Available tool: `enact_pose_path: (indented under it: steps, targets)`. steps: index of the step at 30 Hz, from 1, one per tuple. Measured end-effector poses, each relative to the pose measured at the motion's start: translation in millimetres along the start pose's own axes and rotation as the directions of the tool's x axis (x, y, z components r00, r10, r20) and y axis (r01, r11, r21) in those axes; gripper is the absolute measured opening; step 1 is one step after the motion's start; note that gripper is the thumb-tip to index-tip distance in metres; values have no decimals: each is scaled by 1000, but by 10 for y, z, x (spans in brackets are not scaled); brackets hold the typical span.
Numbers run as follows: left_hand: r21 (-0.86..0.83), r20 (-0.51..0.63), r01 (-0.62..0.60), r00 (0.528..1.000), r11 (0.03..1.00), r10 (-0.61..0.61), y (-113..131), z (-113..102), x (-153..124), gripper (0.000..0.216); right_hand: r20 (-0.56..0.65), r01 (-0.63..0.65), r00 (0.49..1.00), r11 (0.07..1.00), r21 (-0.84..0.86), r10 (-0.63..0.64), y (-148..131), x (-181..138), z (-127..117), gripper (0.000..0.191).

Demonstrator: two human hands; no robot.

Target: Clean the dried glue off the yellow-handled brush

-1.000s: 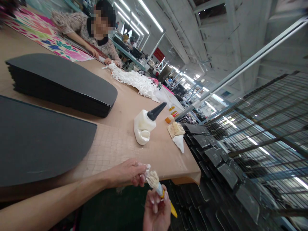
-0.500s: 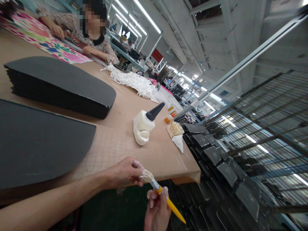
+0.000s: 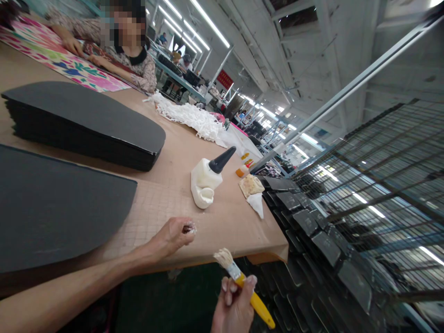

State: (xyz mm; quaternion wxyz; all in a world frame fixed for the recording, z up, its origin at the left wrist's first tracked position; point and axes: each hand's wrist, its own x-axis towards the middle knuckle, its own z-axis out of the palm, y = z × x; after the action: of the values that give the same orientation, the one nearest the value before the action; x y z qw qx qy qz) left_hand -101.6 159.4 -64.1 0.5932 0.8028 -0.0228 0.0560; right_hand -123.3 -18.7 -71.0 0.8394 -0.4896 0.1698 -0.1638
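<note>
My right hand (image 3: 236, 303) grips a paintbrush (image 3: 255, 298) by its yellow handle. The brush tilts up to the left, its pale bristles (image 3: 224, 257) just off the table edge. White residue marks my fingertips. Over the table, my left hand (image 3: 173, 237) is closed with the fingers curled together, apart from the brush; whatever it pinches, if anything, is too small to make out. Beyond it stands a whitish bottle (image 3: 204, 178) with a black cone-shaped nozzle and an opening low on its side.
Stacked dark panels (image 3: 86, 125) and another dark panel (image 3: 62, 208) lie on the brown-covered table (image 3: 236, 226). Further back are white strips (image 3: 190, 118), a small orange bottle (image 3: 242, 171) and a yellowish block (image 3: 251, 186). Dark pieces on a rack (image 3: 322, 245) stand right; a person sits opposite.
My left hand has come off the bristles and moved up and left over the table. My right hand has shifted slightly right with the paintbrush, whose bristles are now spread.
</note>
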Motion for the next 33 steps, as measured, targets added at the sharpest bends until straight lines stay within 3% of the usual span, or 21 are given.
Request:
enact_pose_path:
  steps: [4, 7, 12, 17, 20, 24, 30, 33]
  targets:
    - [-144, 145, -27, 988, 989, 48, 116, -46, -60, 31, 91, -110, 990, 994, 3, 109, 55, 38, 6, 45]
    - [-187, 193, 3, 981, 982, 34, 212, -7, -96, 32, 107, -158, 982, 987, 19, 155, 146, 47, 19, 46]
    - [-65, 188, 15, 982, 998, -3, 231, 70, -81, 14, 182, -167, 970, 986, 16, 161, 182, 43, 25, 38]
    - [-10, 152, -75, 986, 997, 76, 148, 89, -27, 19, 269, -216, 944, 975, 62, 192, 111, -24, 54, 32]
    - [129, 105, -94, 991, 987, 81, 149, 57, -14, 18, 281, -134, 951, 991, -11, 131, 116, -83, 53, 32]
    - [274, 77, -81, 995, 958, 62, 179, 24, -17, 9, 177, 83, 983, 978, -191, -49, 174, -155, 34, 36]
    - [315, 44, -71, 997, 946, 60, 103, 115, 0, 8, 146, 282, 959, 855, -435, -243, 189, -307, 54, 39]
    - [321, 29, -81, 997, 944, 76, 15, 82, 47, 6, 128, 319, 947, 829, -459, -294, 98, -357, 29, 35]
